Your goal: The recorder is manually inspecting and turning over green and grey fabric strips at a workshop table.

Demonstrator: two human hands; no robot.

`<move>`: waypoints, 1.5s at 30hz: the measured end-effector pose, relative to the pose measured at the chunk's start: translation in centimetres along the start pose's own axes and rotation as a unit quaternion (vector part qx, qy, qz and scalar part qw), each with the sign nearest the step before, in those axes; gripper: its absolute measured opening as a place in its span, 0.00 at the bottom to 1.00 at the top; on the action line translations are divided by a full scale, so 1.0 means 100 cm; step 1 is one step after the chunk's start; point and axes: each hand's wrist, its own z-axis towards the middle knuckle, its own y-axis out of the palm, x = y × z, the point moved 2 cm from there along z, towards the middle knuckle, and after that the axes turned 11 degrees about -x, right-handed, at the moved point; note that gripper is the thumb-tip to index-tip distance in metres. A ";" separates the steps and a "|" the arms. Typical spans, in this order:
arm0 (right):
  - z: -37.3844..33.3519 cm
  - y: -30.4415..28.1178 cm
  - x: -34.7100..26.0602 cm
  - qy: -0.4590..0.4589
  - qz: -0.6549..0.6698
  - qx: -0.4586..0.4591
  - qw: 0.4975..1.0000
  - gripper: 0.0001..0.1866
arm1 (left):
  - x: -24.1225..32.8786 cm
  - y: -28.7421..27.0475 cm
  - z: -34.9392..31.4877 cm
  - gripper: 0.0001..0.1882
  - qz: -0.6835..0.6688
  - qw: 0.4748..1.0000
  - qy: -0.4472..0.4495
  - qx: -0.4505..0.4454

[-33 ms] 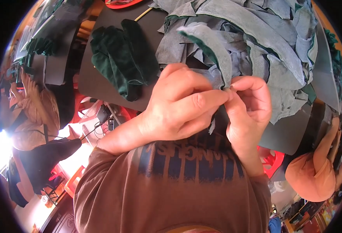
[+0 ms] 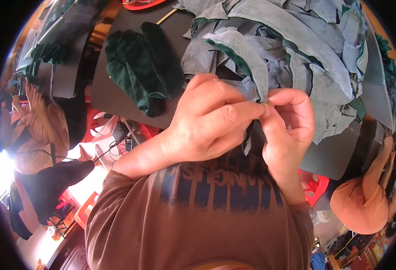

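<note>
My left hand (image 2: 216,121) and my right hand (image 2: 290,128) meet in front of my chest, both closed in a pinch at the same spot. Between their fingertips is a curved fabric strip (image 2: 253,60), pale grey on one face and dark green along its edge. Its far end arches away from me over a pile of similar grey fabric pieces (image 2: 297,27). A short tail of the strip hangs below my fingers. What exactly the fingertips pinch is hidden. Left of the pile, dark green velvety fabric (image 2: 132,63) lies folded on the dark table (image 2: 112,101).
A thin wooden stick (image 2: 166,17) and a red dish (image 2: 144,4) are at the table's far side. Another person (image 2: 49,135) sits on the left, and one in an orange top (image 2: 360,202) on the right. Red chairs (image 2: 315,186) stand beneath the table edge.
The far end of the strip has shifted slightly to the left. My hands keep their pinch and have barely moved.
</note>
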 end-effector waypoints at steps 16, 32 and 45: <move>0.005 -0.003 0.003 -0.224 -0.349 -0.007 0.910 0.12 | 0.010 0.016 -0.031 0.40 -0.774 0.536 -0.302 -0.150; 0.007 -0.009 0.000 -0.277 -0.250 -0.020 0.928 0.12 | 0.000 0.012 -0.010 0.34 0.030 0.996 -0.049 -0.073; 0.019 -0.005 -0.020 -0.048 -0.043 -0.135 0.989 0.17 | 0.009 -0.002 -0.006 0.41 -0.078 0.986 -0.074 -0.128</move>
